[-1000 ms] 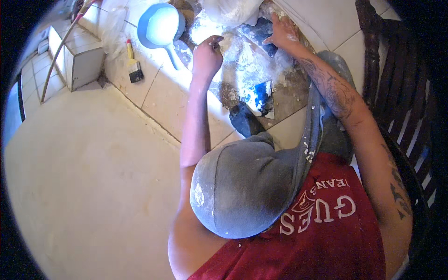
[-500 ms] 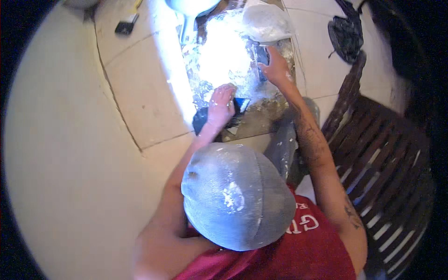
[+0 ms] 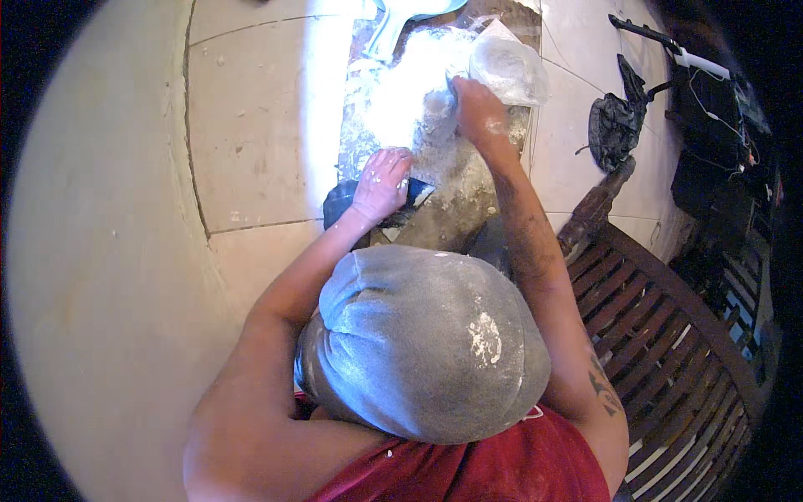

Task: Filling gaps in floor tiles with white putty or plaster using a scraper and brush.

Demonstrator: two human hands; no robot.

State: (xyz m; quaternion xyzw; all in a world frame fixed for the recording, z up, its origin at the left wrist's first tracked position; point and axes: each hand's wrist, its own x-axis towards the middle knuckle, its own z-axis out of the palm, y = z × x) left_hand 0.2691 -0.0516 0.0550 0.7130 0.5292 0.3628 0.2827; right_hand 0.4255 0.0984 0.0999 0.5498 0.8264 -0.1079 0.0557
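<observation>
A dark flat piece lies at the near end of a brown panel, just beside the left hand, whose fingers bend downward; whether they grip it cannot be told. Farther up, the right hand reaches to white powder, fingers curled, their hold unclear. Near it sits a clear plastic bag; beyond, a pale blue pan. Tiled floor surrounds the panel, with a slatted wooden chair at right.
</observation>
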